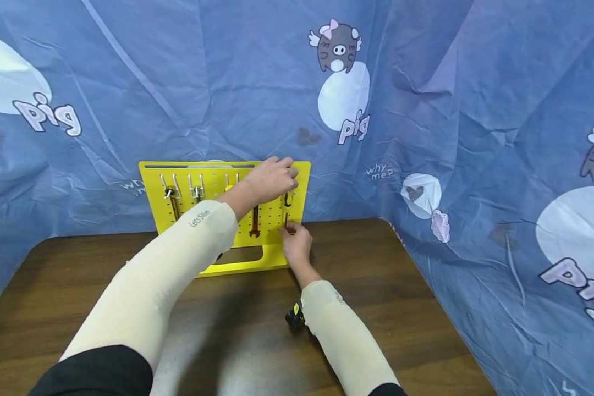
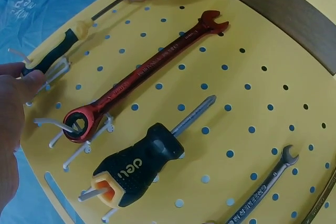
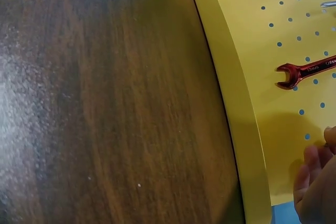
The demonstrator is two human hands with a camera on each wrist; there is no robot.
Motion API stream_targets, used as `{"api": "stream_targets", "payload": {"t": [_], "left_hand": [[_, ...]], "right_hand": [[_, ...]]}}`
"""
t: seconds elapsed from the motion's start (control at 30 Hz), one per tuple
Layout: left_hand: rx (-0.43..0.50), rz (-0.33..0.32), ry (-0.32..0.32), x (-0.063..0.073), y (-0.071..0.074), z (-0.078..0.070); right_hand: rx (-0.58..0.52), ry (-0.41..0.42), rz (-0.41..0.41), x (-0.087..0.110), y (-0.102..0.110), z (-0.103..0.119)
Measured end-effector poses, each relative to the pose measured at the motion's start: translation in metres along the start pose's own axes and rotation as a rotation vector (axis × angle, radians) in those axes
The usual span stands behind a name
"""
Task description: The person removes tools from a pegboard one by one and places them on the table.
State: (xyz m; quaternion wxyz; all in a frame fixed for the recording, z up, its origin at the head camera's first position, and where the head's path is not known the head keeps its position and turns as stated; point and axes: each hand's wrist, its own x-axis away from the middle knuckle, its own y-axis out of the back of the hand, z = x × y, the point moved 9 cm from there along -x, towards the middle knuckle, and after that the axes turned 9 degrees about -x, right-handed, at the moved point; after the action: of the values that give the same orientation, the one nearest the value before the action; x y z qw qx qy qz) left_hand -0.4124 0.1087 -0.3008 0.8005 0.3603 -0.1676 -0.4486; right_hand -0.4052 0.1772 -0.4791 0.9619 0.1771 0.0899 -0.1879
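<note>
Head view: over at the right edge of a yellow perforated board [image 1: 237, 268], the left hand [image 1: 269, 180] pinches the handle of a slim black-and-yellow screwdriver [image 2: 79, 30], the right hand [image 1: 298, 245] its shaft tip; a red metal wrench [image 2: 147, 68] hangs beside.

Reads "deli" on stubby screwdriver [image 2: 139, 163] near top edge of pegboard [image 2: 249, 108]; "GREENER" on grey wrench [image 2: 262, 187]; "Let's Slim" on left sleeve [image 1: 173, 280]; "pig", "why me?" on backdrop [image 1: 257, 82]. Blurred on red wrench [image 2: 142, 74].
</note>
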Motion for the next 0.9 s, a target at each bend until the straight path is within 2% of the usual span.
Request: {"api": "stream_targets", "payload": {"t": [0.27, 0.53, 0.9], "left_hand": [[0.018, 0.000, -0.005, -0.001, 0.001, 0.000], [0.033, 0.038, -0.009, -0.002, 0.003, 0.002], [0.027, -0.008, -0.026, 0.000, 0.010, -0.002]], "right_hand": [[0.003, 0.004, -0.001, 0.004, 0.000, 0.001], [0.020, 0.008, -0.005, 0.006, 0.006, 0.007], [0.046, 0.057, -0.004, 0.012, 0.016, 0.012]]}}
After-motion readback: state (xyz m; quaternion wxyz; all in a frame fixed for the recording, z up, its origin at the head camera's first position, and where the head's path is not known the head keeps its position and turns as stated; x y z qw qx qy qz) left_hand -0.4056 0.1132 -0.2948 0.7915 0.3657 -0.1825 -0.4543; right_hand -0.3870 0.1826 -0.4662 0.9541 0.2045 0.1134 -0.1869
